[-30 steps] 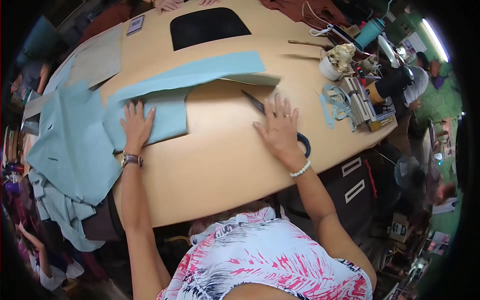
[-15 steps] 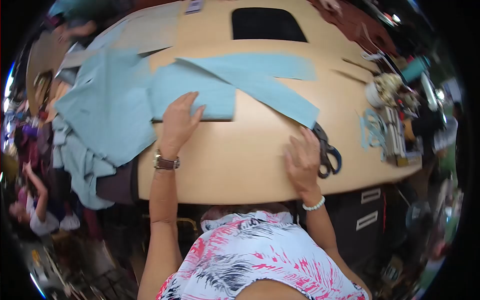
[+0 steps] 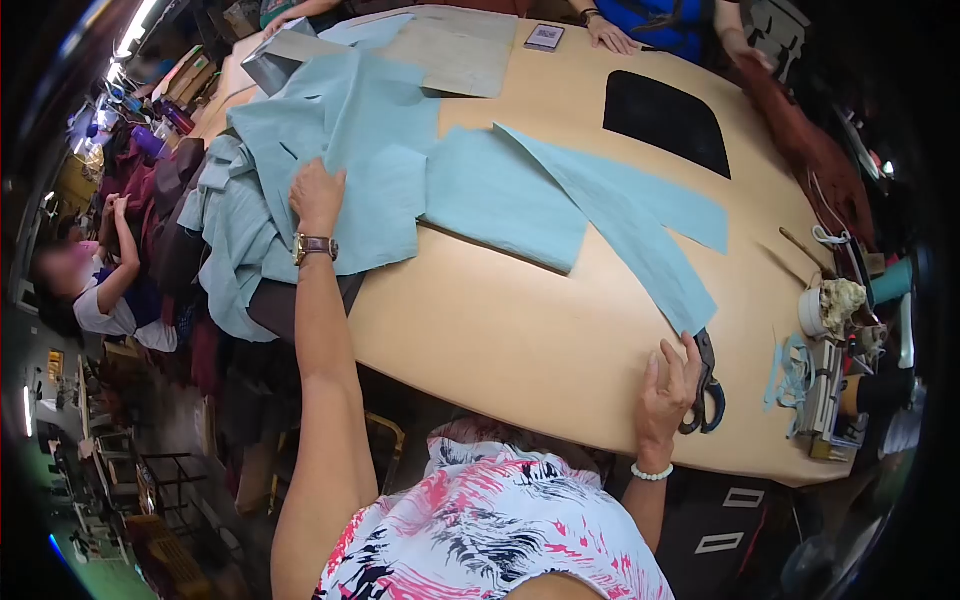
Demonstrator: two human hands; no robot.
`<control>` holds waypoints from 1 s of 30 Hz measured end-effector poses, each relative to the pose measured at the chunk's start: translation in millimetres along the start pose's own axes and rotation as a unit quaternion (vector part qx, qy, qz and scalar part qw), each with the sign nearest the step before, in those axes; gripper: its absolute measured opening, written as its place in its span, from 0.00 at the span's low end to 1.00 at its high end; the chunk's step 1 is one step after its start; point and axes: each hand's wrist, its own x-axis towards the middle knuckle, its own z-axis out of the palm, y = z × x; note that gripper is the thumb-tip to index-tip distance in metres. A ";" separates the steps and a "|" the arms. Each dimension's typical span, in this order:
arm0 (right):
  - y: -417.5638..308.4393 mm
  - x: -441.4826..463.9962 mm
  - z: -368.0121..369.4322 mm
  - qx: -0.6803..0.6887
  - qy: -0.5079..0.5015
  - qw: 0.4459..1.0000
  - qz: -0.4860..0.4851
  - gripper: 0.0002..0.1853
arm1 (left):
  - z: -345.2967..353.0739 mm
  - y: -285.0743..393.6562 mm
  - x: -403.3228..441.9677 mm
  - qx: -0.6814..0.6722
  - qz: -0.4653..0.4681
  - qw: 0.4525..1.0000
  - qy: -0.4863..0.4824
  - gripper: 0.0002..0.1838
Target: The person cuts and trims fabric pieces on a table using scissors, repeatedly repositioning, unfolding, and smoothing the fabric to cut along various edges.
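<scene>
My left hand [image 3: 318, 198] is on the crumpled light blue fabric [image 3: 375, 130] at the left of the table, fingers curled into it. Part of that fabric hangs over the near left edge. My right hand [image 3: 668, 400] rests low at the right with its fingers apart, holding nothing. Its fingertips lie by the end of a long light blue strip [image 3: 640, 255]. Just beside them are scissors [image 3: 712, 400] with dark handles, their blades partly hidden by the hand. A folded light blue piece [image 3: 500, 205] lies flat between my hands.
Across the table [image 3: 480, 340] lie a black panel [image 3: 668, 120], a grey sheet [image 3: 455, 50] and a card [image 3: 544, 38]. A white cup [image 3: 815, 312] and coiled blue strips [image 3: 792, 375] sit at the right. Co-workers' hands, one marked here [image 3: 612, 38], show at the far side.
My left hand has moved left from the folded piece to the crumpled fabric. My right hand stays by the scissors. The view has turned left.
</scene>
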 end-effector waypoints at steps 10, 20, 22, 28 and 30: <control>-0.5 0.3 2.1 0.018 -0.004 1.000 0.013 0.11 | 10.3 60.9 -63.8 -0.100 0.221 0.970 0.025 0.30; -20.6 28.7 17.2 0.020 -0.050 0.985 -0.161 0.17 | 18.0 29.9 3.2 -0.177 0.128 0.976 -0.007 0.19; -41.0 50.5 24.3 0.019 -0.063 0.975 -0.214 0.21 | -3.1 17.6 33.2 -0.149 0.110 0.981 0.052 0.20; -58.7 111.8 77.8 -0.060 -0.054 0.967 -0.242 0.34 | -123.1 12.8 42.1 -0.235 0.090 0.917 0.310 0.17; -55.8 137.4 98.8 -0.088 -0.059 0.971 -0.213 0.39 | -148.7 2.3 35.3 -0.292 0.100 0.887 0.344 0.15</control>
